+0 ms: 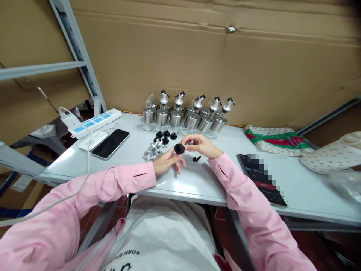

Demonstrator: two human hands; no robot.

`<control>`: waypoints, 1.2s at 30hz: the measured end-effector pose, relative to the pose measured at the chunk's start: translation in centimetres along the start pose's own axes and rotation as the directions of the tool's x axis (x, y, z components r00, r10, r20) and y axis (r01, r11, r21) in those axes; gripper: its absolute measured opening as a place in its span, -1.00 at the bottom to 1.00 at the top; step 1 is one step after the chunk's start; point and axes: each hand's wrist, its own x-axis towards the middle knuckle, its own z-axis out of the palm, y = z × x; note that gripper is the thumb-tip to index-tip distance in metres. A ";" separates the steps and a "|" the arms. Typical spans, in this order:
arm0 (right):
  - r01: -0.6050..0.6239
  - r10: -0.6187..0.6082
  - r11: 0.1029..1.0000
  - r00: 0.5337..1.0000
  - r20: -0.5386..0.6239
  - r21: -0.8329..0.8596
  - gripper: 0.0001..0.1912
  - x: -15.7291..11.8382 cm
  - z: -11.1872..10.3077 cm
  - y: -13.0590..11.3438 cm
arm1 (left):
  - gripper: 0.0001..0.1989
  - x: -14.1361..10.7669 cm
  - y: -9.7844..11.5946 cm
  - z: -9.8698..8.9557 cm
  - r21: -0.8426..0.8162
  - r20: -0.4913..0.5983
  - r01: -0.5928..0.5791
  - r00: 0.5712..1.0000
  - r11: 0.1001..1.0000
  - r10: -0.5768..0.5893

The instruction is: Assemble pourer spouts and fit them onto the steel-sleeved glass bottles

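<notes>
A round black stopper (179, 148) is held between both hands above the table, its round end facing me. Thumb and forefinger of my left hand (167, 161) close on its left side, while the other fingers hang loosely. From the right, my right hand (203, 146) pinches the piece, and a bit of silver shows by its fingers. Below it lie small black levers (196, 159). Silver pourer spouts (153, 149) are heaped beside my left hand. Several black stoppers (166, 134) sit just behind that heap.
Glass bottles with steel sleeves (176, 118) stand along the back, several topped with pourers. On the left lie a phone (111, 143), a white charger (93, 140) and a power strip (96, 122). On the right are a tablet (262, 178) and a patterned cloth (278, 141).
</notes>
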 end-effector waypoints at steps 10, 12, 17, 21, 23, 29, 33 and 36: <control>0.089 -0.082 0.968 0.996 0.039 -0.233 -0.77 -0.3 0.4 0.2 | -0.54 0.0 -0.1 -0.2 -0.021 -0.055 -0.004 0.998 1.000 0.003; 0.074 -0.062 0.962 0.997 0.054 -0.261 -0.77 -0.4 0.5 0.0 | -0.56 0.0 -0.2 -0.2 -0.020 -0.056 0.004 0.998 1.000 -0.005; 0.060 -0.045 0.968 0.997 0.065 -0.245 -0.77 -0.7 0.3 -0.5 | -0.60 0.0 -0.1 -0.3 -0.025 -0.060 0.016 0.998 1.000 -0.017; 0.027 -0.018 0.964 0.999 0.039 -0.264 -0.71 -0.8 0.2 -0.7 | -0.61 0.0 -0.2 -0.3 -0.030 -0.074 0.016 0.997 0.999 -0.018; 0.020 -0.011 0.962 0.999 0.034 -0.272 -0.68 -0.8 0.2 -0.7 | -0.60 0.0 -0.2 -0.3 -0.031 -0.081 0.023 0.996 0.999 -0.025; 0.007 0.000 0.954 1.000 0.022 -0.300 -0.62 -0.8 0.4 -0.9 | -0.55 0.0 0.1 -0.2 -0.019 -0.091 0.036 0.995 0.999 -0.037; -0.006 0.018 0.957 0.999 0.042 -0.291 -0.65 -0.9 0.5 -0.9 | -0.58 0.0 0.2 -0.2 -0.011 -0.094 0.044 0.995 0.999 -0.044; -0.003 0.017 0.960 0.999 0.046 -0.282 -0.67 -0.9 0.3 -0.7 | -0.63 -0.1 0.4 -0.2 -0.044 -0.101 0.051 0.993 0.998 -0.055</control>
